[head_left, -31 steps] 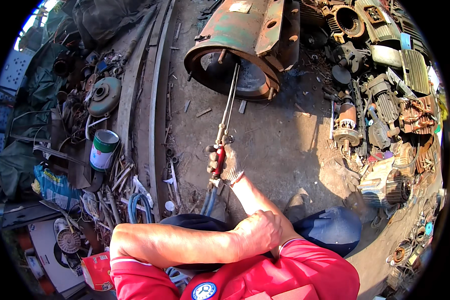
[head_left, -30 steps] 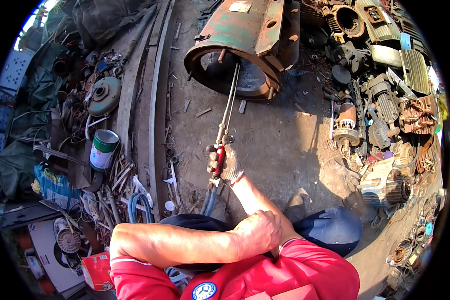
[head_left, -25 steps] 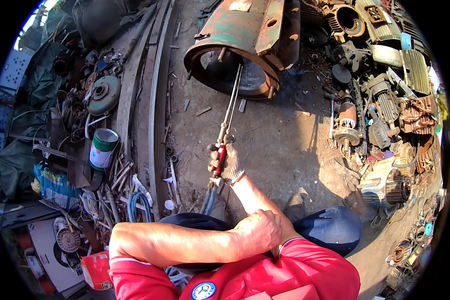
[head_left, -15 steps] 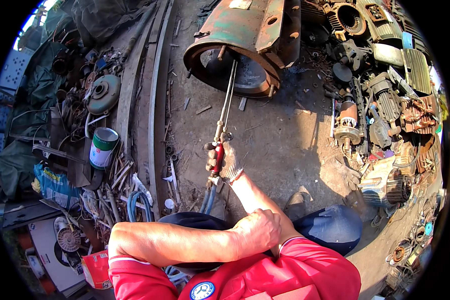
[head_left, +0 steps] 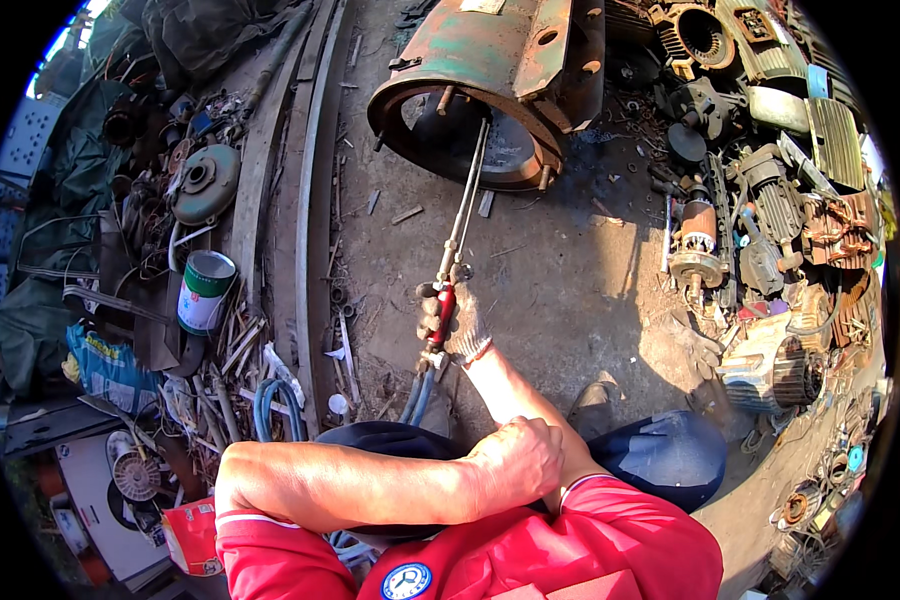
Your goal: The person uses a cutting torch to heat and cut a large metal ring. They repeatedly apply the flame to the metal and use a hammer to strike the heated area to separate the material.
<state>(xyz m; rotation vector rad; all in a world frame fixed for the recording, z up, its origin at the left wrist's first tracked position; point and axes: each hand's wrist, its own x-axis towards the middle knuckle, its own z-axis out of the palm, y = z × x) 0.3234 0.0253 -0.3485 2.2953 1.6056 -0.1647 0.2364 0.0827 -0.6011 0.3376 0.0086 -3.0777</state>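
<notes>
1. Hands apart from each other: the left hand (head_left: 518, 460), bare and curled into a fist, rests on the right forearm, while the right hand (head_left: 456, 325), in a knitted glove, is wrapped around the red handle of a torch (head_left: 449, 262).
2. Far, near the centre, a rusty cylindrical housing (head_left: 470, 62) with green patches lies on its side, its round opening facing near.
3. Left of it, a long metal beam (head_left: 315, 230) runs from near to far along the ground.
4. Between the right hand and the housing stretches the torch, its thin tubes reaching into the opening; whether the tip touches anything inside, I cannot tell. Blue-grey hoses (head_left: 419, 398) hang from its near end.
5. On the right sits a finned motor (head_left: 760, 372), with a copper-coloured rotor (head_left: 697, 240) farther off.
6. On the left, a round greenish cover (head_left: 210, 188) lies beyond a green-and-white can (head_left: 205, 292).
7. Smallest, a wood scrap (head_left: 407, 214) lies just right of the beam.
</notes>
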